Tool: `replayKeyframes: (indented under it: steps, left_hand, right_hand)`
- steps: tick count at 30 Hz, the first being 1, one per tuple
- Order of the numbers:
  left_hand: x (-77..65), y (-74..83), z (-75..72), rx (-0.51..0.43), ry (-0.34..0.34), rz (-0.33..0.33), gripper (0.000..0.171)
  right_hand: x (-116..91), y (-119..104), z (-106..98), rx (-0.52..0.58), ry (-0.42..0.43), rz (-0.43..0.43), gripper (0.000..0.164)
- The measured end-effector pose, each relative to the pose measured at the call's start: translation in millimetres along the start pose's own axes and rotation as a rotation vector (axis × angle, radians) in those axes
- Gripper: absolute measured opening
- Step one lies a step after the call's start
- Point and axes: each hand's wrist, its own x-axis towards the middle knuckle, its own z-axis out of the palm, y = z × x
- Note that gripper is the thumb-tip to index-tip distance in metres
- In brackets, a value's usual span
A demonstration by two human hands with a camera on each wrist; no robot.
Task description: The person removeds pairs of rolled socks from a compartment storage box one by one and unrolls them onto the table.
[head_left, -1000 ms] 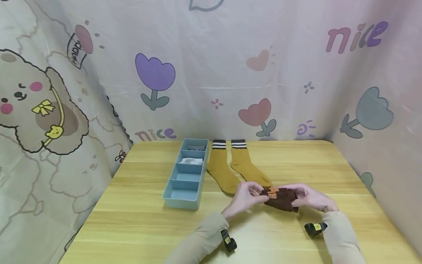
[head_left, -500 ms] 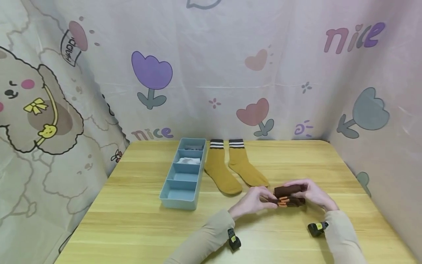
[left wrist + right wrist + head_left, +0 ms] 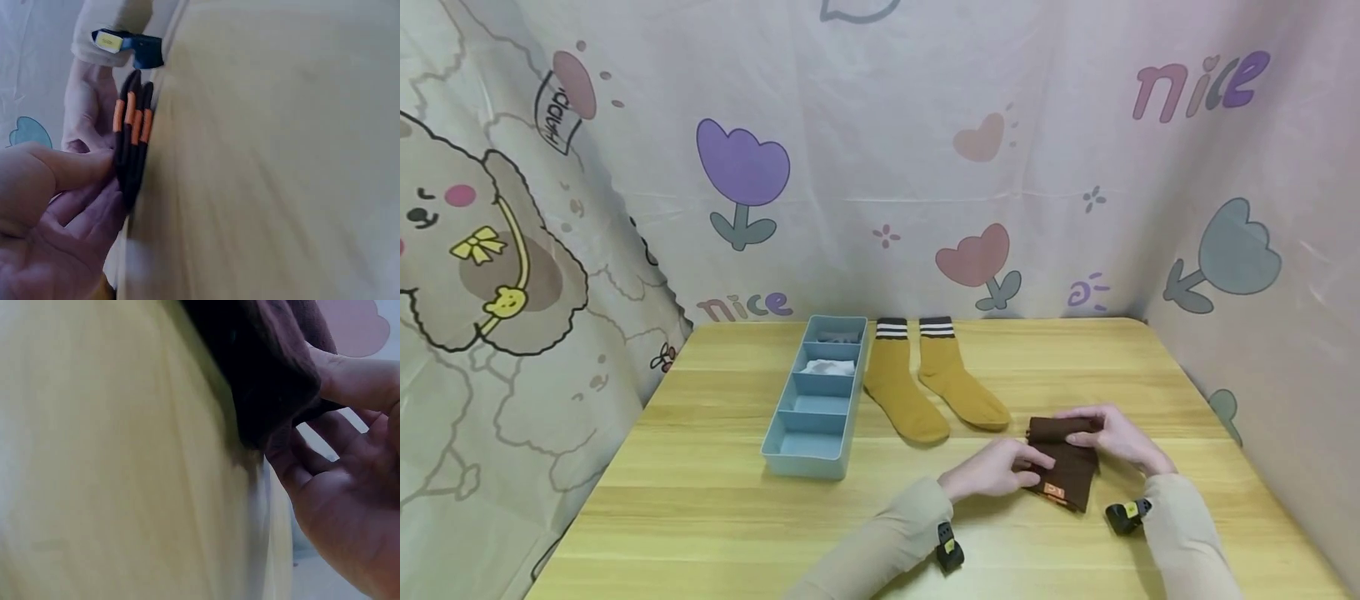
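Note:
A pair of dark brown socks [image 3: 1070, 473], stacked and partly folded, lies on the right part of the table, an orange patch at the near end. My left hand [image 3: 995, 469] pinches their left edge; in the left wrist view the thumb and fingers hold several layered cuff edges [image 3: 132, 134] with orange marks. At the far end, my right hand [image 3: 1116, 437] grips the folded-over part, thumb on the near side. In the right wrist view its fingers [image 3: 290, 464] reach under the brown fabric [image 3: 269, 375]. Some fingertips are hidden by the socks.
Two mustard socks [image 3: 901, 392] with striped cuffs lie flat behind my left hand. Left of them stands a blue-grey divided box [image 3: 805, 464], with a white folded item [image 3: 830, 367] and a grey one [image 3: 839, 337] in its far compartments. A patterned curtain [image 3: 850, 167] hangs behind the table.
The brown socks have been turned, so the orange patch now faces up at the near end and the folded part lies at the far end. Both hands have shifted slightly right.

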Motion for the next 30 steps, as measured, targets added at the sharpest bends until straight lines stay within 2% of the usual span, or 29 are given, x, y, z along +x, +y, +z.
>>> replayKeyframes:
  steps: [5,7,10,15,19,26,30]
  left_hand:
    - [8.3,-2.3,4.2,-0.131,-0.008,-0.097,0.036]
    - [10.7,-3.2,4.7,-0.114,-0.016,-0.112,0.038]
    - [13.5,-4.1,5.0,-0.035,-0.020,-0.106,0.039]
    - [17.1,-2.3,4.4,0.067,-0.002,-0.051,0.037]
    - [19.2,-3.7,4.9,0.078,0.000,-0.055,0.038]
    - [22.2,-9.5,2.6,0.003,0.027,-0.112,0.040]
    - [23.3,-11.5,1.4,0.006,0.031,-0.115,0.040]
  right_hand:
    - [2,1,-2,0.060,-0.034,-0.039,0.044]
    - [4,1,-3,0.098,-0.071,-0.047,0.046]
    - [7,0,-6,0.117,-0.099,-0.043,0.043]
    - [13,-5,-11,0.048,-0.074,-0.008,0.035]
    - [19,-3,-15,0.005,-0.069,0.022,0.035]
    - [30,1,-16,-0.063,-0.056,0.037,0.036]
    - [35,2,-13,-0.048,-0.004,0.038,0.036]
